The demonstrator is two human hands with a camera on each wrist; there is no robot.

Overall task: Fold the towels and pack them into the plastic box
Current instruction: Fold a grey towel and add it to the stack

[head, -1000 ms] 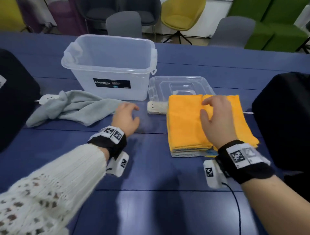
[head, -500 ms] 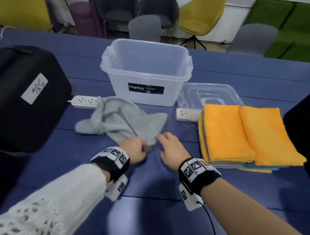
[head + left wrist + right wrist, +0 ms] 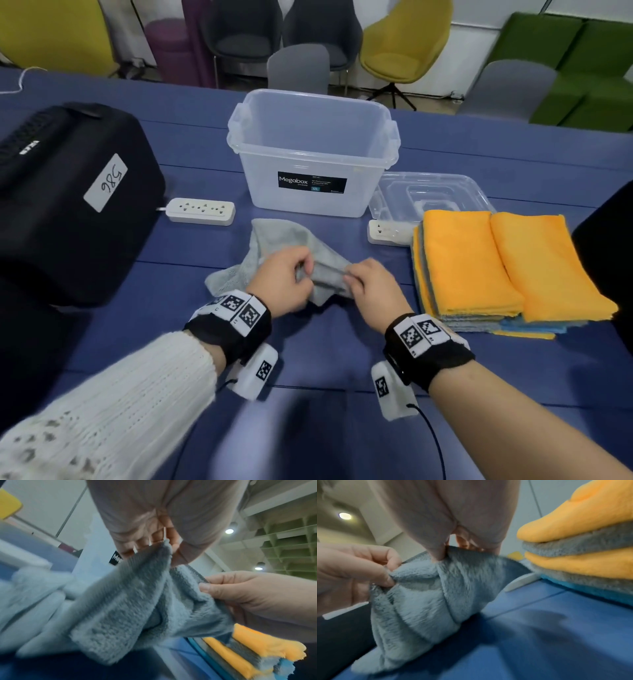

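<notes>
A crumpled grey towel (image 3: pixel 274 246) lies on the blue table (image 3: pixel 325 359) in front of the clear plastic box (image 3: pixel 311 154), whose top stands open with nothing inside. My left hand (image 3: pixel 291 274) pinches the towel's near edge; my right hand (image 3: pixel 363 281) pinches the same edge a little to the right. The wrist views show that edge of the grey towel (image 3: pixel 123 601) (image 3: pixel 423 595) lifted off the table, pinched by my left hand (image 3: pixel 164 545) (image 3: pixel 385 574) and my right hand (image 3: pixel 443 553) (image 3: pixel 205 586). A stack of folded towels (image 3: pixel 496 267), orange on top, sits at the right.
The box's clear lid (image 3: pixel 431 195) lies flat behind the stack. Two white power strips (image 3: pixel 202 211) (image 3: pixel 387 233) rest on the table. A large black case (image 3: pixel 68 198) fills the left side, another dark object (image 3: pixel 609 246) the right edge. Chairs stand beyond the table.
My left hand pulled the grey towel from the left to in front of the box. My right hand left the orange stack, came over and now pinches the towel's edge beside the left.
</notes>
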